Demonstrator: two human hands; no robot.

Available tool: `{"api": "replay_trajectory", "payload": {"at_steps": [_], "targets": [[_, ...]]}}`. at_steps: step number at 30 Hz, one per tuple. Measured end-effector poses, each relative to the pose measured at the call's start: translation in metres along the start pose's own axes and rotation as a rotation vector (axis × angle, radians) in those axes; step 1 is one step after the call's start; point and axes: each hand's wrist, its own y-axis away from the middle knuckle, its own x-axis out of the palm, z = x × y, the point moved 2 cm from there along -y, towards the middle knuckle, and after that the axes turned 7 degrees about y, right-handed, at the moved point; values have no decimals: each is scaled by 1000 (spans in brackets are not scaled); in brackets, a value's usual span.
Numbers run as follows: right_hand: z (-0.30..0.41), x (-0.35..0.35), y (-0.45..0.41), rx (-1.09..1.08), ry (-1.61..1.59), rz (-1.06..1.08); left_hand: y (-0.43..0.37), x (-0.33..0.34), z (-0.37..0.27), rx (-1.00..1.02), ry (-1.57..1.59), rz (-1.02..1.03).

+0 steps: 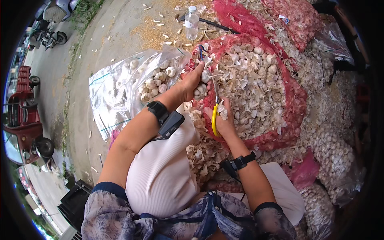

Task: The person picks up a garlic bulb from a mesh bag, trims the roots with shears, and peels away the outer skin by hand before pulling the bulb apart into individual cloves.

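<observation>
My left hand [193, 78] holds a garlic bulb [205, 76] near the left rim of a red mesh sack. More bulbs [200, 90] show under its palm; whether the hand grips these as well I cannot tell. In my right hand [225, 119] is a pair of scissors with yellow handles [214, 120], its blades pointing up towards the bulb. A flake of dry skin [222, 111] clings by the right fingers. The open mesh sack [295, 102] is full of garlic and loose papery skins [249, 105]. Left of my left hand, a clear plastic bag [111, 87] contains trimmed white bulbs [160, 76].
A capped water bottle [192, 25] stands beyond the sacks, beside a dark rod [219, 25]. Another full mesh sack [300, 21] lies at upper right. Bags of garlic [327, 162] sit at lower right. A red three-wheeled vehicle [25, 117] and a scooter [49, 36] are parked at left.
</observation>
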Motion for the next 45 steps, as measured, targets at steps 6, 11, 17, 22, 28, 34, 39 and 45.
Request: {"api": "replay_trajectory", "payload": {"at_steps": [6, 11, 17, 22, 28, 34, 39, 45], "targets": [[6, 8, -9, -129, 65, -78, -1, 4, 7, 29, -63, 2], [-19, 8, -8, -254, 73, -229, -4, 1, 11, -26, -15, 140], [-69, -7, 0, 206, 506, -131, -7, -21, 5, -116, 196, -177], [-72, -4, 17, 155, 790, 174, -6, -156, -34, 91, 486, -151], [-61, -81, -30, 60, 649, -84, 26, -173, -43, 508, 774, -754], [-72, -193, -105, -8, 1006, -449, -3, -70, -38, 11, 261, -118], [-98, -175, -99, 63, 892, -216, -16, 41, -34, -11, -48, 154], [-107, -166, -93, 105, 811, -438, -21, 65, 27, -192, -111, 149]]}}
